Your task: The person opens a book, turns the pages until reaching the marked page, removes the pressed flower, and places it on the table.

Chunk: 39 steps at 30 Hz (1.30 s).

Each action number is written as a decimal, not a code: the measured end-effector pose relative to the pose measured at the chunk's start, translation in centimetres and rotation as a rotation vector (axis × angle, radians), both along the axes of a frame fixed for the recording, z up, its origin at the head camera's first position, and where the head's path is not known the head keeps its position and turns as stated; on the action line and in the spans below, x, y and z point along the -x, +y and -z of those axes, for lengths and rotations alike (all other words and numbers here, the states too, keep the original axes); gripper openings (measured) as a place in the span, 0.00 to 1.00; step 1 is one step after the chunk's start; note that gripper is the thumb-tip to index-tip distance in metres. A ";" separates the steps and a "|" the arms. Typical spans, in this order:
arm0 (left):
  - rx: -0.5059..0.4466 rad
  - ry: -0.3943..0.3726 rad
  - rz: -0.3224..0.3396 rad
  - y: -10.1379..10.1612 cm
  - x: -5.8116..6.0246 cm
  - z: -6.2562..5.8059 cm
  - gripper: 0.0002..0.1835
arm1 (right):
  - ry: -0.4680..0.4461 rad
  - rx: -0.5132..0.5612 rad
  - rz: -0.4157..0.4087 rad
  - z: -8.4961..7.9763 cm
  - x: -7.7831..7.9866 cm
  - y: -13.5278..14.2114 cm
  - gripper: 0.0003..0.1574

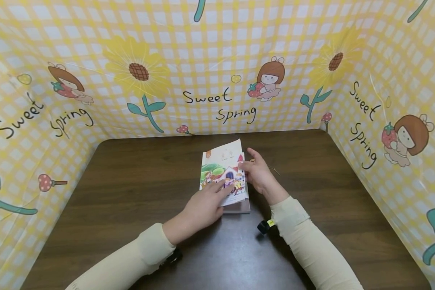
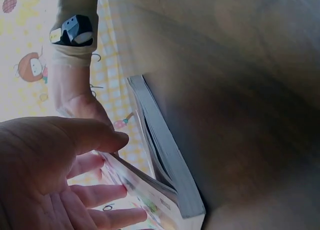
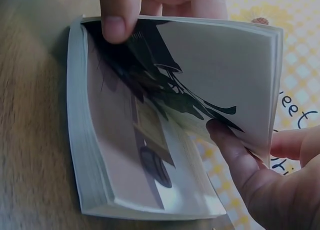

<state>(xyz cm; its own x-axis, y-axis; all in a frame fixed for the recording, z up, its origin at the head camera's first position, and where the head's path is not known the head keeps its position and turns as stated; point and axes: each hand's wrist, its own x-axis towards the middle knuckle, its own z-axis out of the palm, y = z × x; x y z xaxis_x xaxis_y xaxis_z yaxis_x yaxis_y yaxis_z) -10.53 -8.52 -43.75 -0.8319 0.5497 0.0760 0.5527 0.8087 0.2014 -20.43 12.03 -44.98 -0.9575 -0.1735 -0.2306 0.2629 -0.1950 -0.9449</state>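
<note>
A thick paperback book [image 1: 221, 161] with a colourful illustrated cover lies on the dark wooden table [image 1: 137, 181], its upper part lifted open. My left hand [image 1: 199, 205] is at the near edge, fingers over the cover. In the right wrist view, the left thumb [image 3: 115, 27] presses the inner page while the fingers are behind, so the lifted part is pinched. My right hand [image 1: 262, 175] pinches the lifted pages at the right edge, one digit on the inside and another behind. A dark picture fills part of the open inner page [image 3: 220, 59].
A yellow checked cloth [image 1: 210, 52] printed with flowers and girls walls the table at the back and both sides. Below the right sleeve [image 1: 290, 217] hangs a small black wrist device [image 1: 264, 227]. A thin golden object [image 1: 275, 170] lies beyond the right hand.
</note>
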 end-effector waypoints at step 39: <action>0.077 -0.044 0.049 -1.5 0.9 1.2 0.30 | 0.508 -0.731 -0.167 2.4 -1.3 2.7 0.55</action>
<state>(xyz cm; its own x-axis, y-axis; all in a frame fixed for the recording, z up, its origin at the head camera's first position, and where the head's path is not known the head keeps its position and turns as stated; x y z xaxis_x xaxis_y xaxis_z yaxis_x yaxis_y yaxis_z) -11.44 -10.05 -44.97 -0.8057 0.5922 -0.0040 0.5836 0.7951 0.1647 -19.11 14.69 -47.34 -0.9495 -0.2956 0.1055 -0.2485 0.5028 -0.8279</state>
